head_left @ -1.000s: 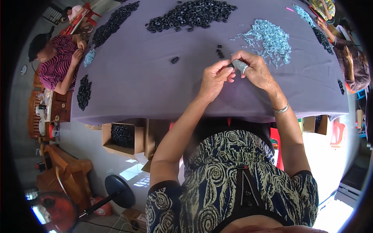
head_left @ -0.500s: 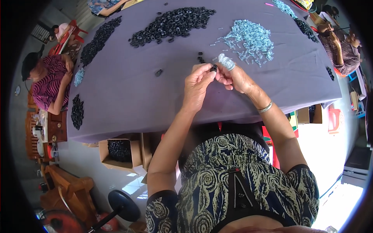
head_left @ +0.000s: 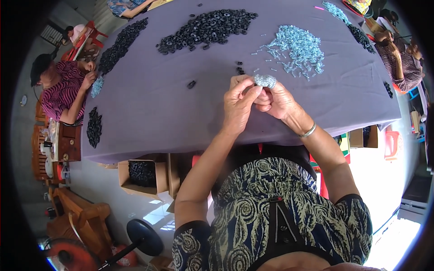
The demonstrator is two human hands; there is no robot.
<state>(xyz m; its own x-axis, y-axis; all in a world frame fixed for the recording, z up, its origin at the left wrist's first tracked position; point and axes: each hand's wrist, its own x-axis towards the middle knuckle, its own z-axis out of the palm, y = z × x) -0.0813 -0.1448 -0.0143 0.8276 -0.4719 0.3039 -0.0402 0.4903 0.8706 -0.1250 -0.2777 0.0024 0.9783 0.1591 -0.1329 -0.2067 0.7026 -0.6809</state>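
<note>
My left hand (head_left: 238, 106) and my right hand (head_left: 282, 101) meet above the near middle of the table. The left thumb and forefinger are pinched together; the small black plastic part seen in them earlier is now hidden. My right hand's fingers are curled against the left fingertips, and what they hold, if anything, does not show. A silvery wrapping (head_left: 265, 81) covers one digit of the right hand. Just beyond the hands lie a few small black parts (head_left: 240, 70). Farther right is a heap of small light-blue metallic springs (head_left: 298, 49), with loose ones scattered around it.
A large heap of black ring-like parts (head_left: 208, 29) lies at the far middle of the grey tablecloth (head_left: 153, 108). A single black part (head_left: 191, 84) rests left of my hands. Co-workers sit at the left and right. A carton (head_left: 158, 180) of black parts stands below the near edge.
My hands have come closer together, and the wrapped digit has tilted over the left fingertips. The black part has gone out of sight. The whole view has shifted slightly.
</note>
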